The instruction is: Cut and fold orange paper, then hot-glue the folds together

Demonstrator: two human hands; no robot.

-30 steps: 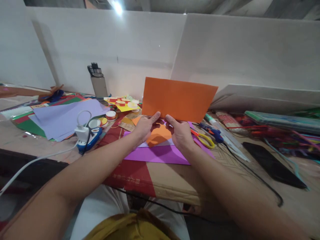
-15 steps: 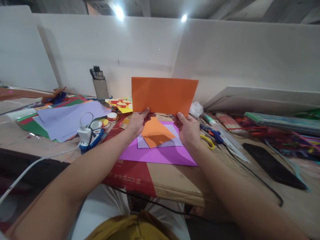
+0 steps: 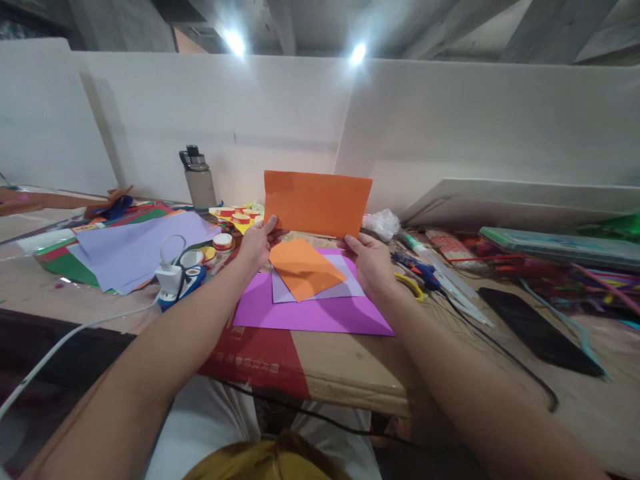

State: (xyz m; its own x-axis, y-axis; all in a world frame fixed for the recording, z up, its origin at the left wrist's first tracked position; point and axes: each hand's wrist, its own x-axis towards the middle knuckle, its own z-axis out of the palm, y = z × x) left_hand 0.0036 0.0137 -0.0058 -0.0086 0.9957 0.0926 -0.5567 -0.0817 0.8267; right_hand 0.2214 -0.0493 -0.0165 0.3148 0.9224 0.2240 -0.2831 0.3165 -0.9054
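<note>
An orange sheet of paper (image 3: 317,203) stands upright above the table, held up by its lower corners. My left hand (image 3: 258,243) pinches the lower left corner, thumb towards me. At the lower right corner, my right hand (image 3: 369,260) grips with its thumb in front. Beneath the held sheet lies another orange piece of paper (image 3: 306,272), turned at an angle. It rests on a pale lilac sheet (image 3: 285,293), which in turn lies on a larger purple sheet (image 3: 310,317).
Lilac paper (image 3: 135,250), a blue power strip (image 3: 195,280) and a bottle (image 3: 200,181) are on the left. To the right are yellow-handled scissors (image 3: 411,285), a blue glue gun (image 3: 423,273), a black phone-like slab (image 3: 540,333) and a plastic case (image 3: 560,245). Cardboard (image 3: 350,367) covers the table front.
My hands have moved apart, from the middle of the sheet's lower edge to its corners. The held sheet has shifted left and looks smaller, farther off. The view has tilted up slightly.
</note>
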